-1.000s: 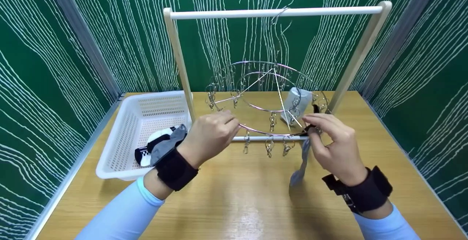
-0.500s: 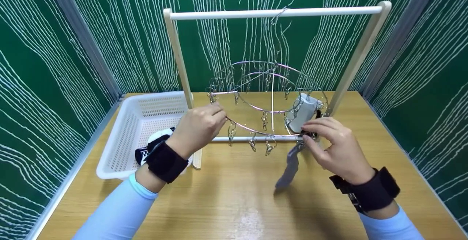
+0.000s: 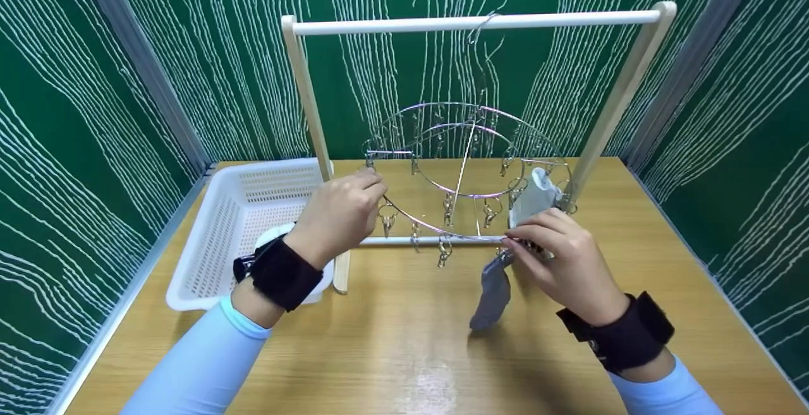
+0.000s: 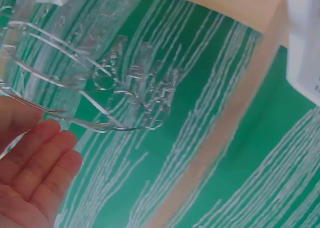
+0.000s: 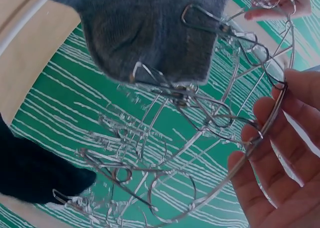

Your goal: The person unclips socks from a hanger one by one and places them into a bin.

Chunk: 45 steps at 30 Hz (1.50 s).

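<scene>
A round metal sock hanger [image 3: 436,230] with many small clips hangs by its hook from the rack's bar. My left hand [image 3: 344,210] pinches the outer ring at its front left. At the front right, my right hand [image 3: 559,247] holds the same ring between thumb and fingers. Just left of that hand a grey sock [image 3: 492,292] dangles; the right wrist view shows two clips on the edge of this grey sock [image 5: 150,32]. A dark sock [image 5: 40,165] hangs from another clip there. Behind the right hand hangs a pale sock [image 3: 534,197].
A white plastic basket [image 3: 189,276] stands on the left of the wooden table [image 3: 404,352], with white and black socks [image 3: 275,233] partly hidden by my left arm. The rack's bar [image 3: 404,25] runs between two wooden posts. Green walls surround the table.
The hanger has turned, its front side swinging left. The grey sock and front clips have shifted left, and the pale sock has come nearer. Both hands have moved slightly left.
</scene>
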{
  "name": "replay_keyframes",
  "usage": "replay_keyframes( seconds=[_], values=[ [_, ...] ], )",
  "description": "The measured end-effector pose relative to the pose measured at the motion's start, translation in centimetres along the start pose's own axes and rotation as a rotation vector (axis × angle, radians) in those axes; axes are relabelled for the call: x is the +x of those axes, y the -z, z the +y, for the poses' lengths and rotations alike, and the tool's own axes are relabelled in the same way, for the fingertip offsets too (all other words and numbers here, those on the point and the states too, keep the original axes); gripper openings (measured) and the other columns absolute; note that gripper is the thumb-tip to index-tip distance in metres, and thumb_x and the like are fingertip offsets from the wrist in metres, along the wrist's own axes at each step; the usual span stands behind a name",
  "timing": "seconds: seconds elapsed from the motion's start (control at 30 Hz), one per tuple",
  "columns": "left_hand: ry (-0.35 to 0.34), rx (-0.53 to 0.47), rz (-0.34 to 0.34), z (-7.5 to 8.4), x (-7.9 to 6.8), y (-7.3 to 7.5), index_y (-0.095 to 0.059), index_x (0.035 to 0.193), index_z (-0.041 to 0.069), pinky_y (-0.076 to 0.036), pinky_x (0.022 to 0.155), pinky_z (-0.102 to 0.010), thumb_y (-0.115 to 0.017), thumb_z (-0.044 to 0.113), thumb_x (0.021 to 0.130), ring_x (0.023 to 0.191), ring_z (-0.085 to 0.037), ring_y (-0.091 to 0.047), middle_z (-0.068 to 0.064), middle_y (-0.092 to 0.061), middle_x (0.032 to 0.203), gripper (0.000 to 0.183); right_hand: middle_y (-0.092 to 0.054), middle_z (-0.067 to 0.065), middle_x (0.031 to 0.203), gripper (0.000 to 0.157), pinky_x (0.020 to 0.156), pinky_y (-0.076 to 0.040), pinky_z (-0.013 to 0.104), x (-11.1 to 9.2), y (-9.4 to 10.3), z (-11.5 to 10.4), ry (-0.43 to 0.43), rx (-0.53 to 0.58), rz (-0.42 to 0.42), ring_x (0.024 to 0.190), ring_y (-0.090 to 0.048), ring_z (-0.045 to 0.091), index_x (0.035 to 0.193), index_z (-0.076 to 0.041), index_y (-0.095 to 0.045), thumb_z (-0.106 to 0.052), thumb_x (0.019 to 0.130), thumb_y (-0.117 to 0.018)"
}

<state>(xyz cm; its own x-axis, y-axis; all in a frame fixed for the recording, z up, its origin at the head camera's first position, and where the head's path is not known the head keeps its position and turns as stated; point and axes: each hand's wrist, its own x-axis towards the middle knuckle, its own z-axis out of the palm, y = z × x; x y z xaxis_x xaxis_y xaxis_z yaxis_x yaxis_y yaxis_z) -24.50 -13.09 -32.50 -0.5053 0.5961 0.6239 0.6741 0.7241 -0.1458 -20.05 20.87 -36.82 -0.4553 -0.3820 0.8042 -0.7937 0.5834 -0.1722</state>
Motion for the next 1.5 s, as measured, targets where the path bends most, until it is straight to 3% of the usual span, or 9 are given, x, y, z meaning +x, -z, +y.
replay_keyframes(
  seconds=[0.3, 0.53, 0.7, 0.93, 1.03, 1.17, 1.27, 1.37, 1.5],
  values=[
    [-0.059, -0.11, -0.012, 3.6, 0.8, 0.0, -0.08, 0.107, 0.003, -0.065, 0.097, -0.041, -0.07, 0.027, 0.105, 0.106, -0.029, -0.08, -0.014, -0.083, 0.11, 0.026, -0.079, 0.011, 0.087, 0.012, 0.076, -0.044, 0.029, 0.2, -1.5, -0.9, -0.026, 0.073, 0.076, 0.081, -0.062, 0.026, 0.093, -0.002, -0.082, 0.004, 0.083, -0.086],
    [-0.063, -0.1, 0.02, 5.1, 0.9, -1.1, -0.081, 0.098, 0.006, -0.065, 0.083, -0.038, -0.077, 0.037, 0.101, 0.09, -0.023, -0.078, -0.006, -0.081, 0.094, 0.032, -0.08, 0.011, 0.089, 0.006, 0.08, -0.044, 0.033, 0.5, -2.1, -1.4, -0.034, 0.071, 0.092, 0.082, -0.062, 0.027, 0.093, -0.003, -0.083, -0.002, 0.088, -0.085],
    [-0.051, -0.088, 0.019, 5.2, 0.7, -1.5, -0.082, 0.093, 0.01, -0.062, 0.073, -0.035, -0.078, 0.029, 0.101, 0.079, -0.02, -0.074, -0.001, -0.079, 0.085, 0.022, -0.08, 0.011, 0.09, 0.008, 0.084, -0.046, 0.035, 0.6, -2.3, -1.5, -0.036, 0.056, 0.087, 0.084, -0.063, 0.029, 0.094, -0.002, -0.083, -0.011, 0.094, -0.083],
    [-0.107, -0.058, 0.078, 4.9, 0.6, -1.7, -0.08, 0.088, 0.01, -0.06, 0.067, -0.033, -0.078, 0.027, 0.101, 0.073, -0.018, -0.071, 0.001, -0.076, 0.08, 0.021, -0.08, 0.013, 0.095, 0.015, 0.077, -0.045, 0.029, 0.4, -1.8, -2.1, -0.077, 0.055, 0.146, 0.087, -0.064, 0.029, 0.097, 0.0, -0.082, 0.003, 0.084, -0.086],
    [-0.108, -0.04, 0.096, 4.7, 0.6, -1.7, -0.081, 0.088, 0.011, -0.06, 0.066, -0.032, -0.079, 0.027, 0.101, 0.073, -0.017, -0.072, 0.002, -0.076, 0.08, 0.021, -0.078, 0.012, 0.092, 0.007, 0.077, -0.046, 0.025, 0.2, -1.6, -2.4, -0.084, 0.077, 0.183, 0.085, -0.064, 0.028, 0.097, -0.001, -0.082, -0.007, 0.093, -0.082],
    [-0.095, -0.045, 0.088, 4.7, 0.6, -1.6, -0.081, 0.091, 0.011, -0.061, 0.067, -0.032, -0.077, 0.029, 0.103, 0.075, -0.018, -0.073, 0.001, -0.078, 0.082, 0.022, -0.079, 0.009, 0.088, 0.016, 0.081, -0.053, 0.016, -0.2, -1.6, -2.7, -0.073, 0.094, 0.175, 0.079, -0.069, 0.024, 0.095, -0.002, -0.081, -0.017, 0.099, -0.078],
    [-0.088, -0.057, 0.082, 4.6, 0.6, -1.6, -0.081, 0.092, 0.01, -0.063, 0.071, -0.033, -0.076, 0.029, 0.103, 0.077, -0.019, -0.074, 0.0, -0.079, 0.084, 0.023, -0.08, 0.009, 0.087, 0.007, 0.081, -0.056, 0.013, -0.6, -1.8, -2.8, -0.074, 0.081, 0.127, 0.076, -0.073, 0.023, 0.096, -0.002, -0.081, -0.005, 0.091, -0.083],
    [-0.085, -0.059, 0.082, 4.4, 0.6, -1.6, -0.082, 0.093, 0.01, -0.064, 0.071, -0.033, -0.076, 0.03, 0.104, 0.079, -0.019, -0.075, -0.001, -0.079, 0.085, 0.023, -0.081, 0.009, 0.088, 0.022, 0.074, -0.059, 0.015, -0.9, -2.2, -2.9, -0.076, 0.054, 0.093, 0.075, -0.074, 0.022, 0.1, -0.001, -0.081, 0.006, 0.08, -0.088],
    [-0.083, -0.056, 0.086, 4.3, 0.5, -1.9, -0.082, 0.095, 0.009, -0.064, 0.07, -0.032, -0.076, 0.029, 0.103, 0.078, -0.019, -0.074, -0.001, -0.079, 0.086, 0.022, -0.082, 0.012, 0.093, 0.032, 0.067, -0.062, 0.023, -1.4, -2.8, -2.8, -0.082, 0.009, 0.062, 0.078, -0.077, 0.024, 0.105, 0.002, -0.08, 0.004, 0.076, -0.092]
  ],
)
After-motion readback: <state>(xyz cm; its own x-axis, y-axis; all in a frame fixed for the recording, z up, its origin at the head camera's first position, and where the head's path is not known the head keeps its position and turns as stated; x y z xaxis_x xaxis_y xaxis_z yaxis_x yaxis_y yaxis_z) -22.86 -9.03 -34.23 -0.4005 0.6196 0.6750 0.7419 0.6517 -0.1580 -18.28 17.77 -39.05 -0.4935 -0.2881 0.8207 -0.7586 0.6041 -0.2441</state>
